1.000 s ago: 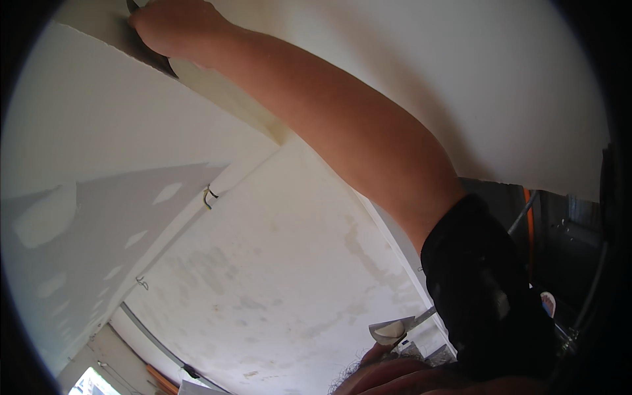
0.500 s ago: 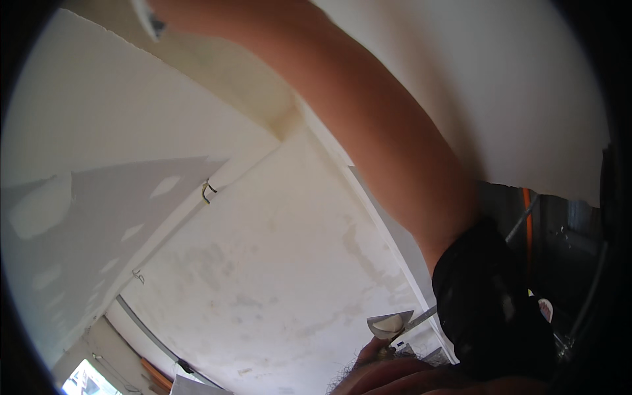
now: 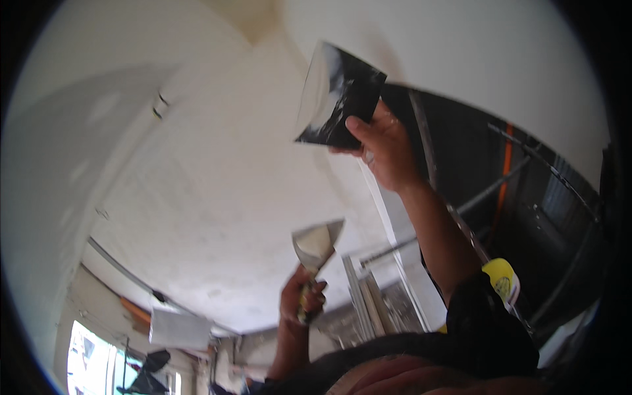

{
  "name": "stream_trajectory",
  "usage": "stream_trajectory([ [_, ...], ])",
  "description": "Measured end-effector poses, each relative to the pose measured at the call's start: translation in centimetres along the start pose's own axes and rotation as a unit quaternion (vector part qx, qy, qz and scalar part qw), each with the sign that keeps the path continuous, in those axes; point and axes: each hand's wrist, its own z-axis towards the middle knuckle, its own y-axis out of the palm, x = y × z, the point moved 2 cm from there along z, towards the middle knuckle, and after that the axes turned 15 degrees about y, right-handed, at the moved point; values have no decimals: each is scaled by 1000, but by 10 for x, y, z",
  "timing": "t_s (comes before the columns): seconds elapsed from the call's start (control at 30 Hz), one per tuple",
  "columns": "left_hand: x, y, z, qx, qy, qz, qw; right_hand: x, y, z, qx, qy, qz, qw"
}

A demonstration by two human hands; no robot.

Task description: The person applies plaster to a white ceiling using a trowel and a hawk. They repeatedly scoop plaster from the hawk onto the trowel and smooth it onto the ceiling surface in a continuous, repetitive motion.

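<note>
My right hand (image 3: 390,148) is raised in the upper middle, its thumb over the near edge of a wide black spreader (image 3: 359,92). White putty coats the left part of the spreader's face. Lower and to the left, my left hand (image 3: 301,296) has its fingers wrapped around the handle of a putty knife (image 3: 320,237). That knife points upward, and a lump of off-white putty lies on its flared metal blade. The two tools are apart, and neither visibly touches the plastered surface (image 3: 217,191) behind them.
Wires (image 3: 158,105) poke out of the surface at upper left. Metal poles (image 3: 490,187) cross a dark area at right, near a yellow bucket (image 3: 501,283). Long boards or profiles (image 3: 368,306) stand lower centre. A bright window (image 3: 92,359) is at lower left.
My right arm has drawn back from the upper left, bringing the spreader into full view. My left hand and putty knife have moved up and left. The whole view has shifted.
</note>
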Motion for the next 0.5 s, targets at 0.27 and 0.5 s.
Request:
stream_trajectory([
  [0.27, 2, 25, 28, -98, 35, -55, 993, 130, -79, -36, -22, 120, 56, 991],
  [0.5, 5, 12, 48, -108, 46, -12, 993, 178, -100, -57, -55, 95, -151, 982],
])
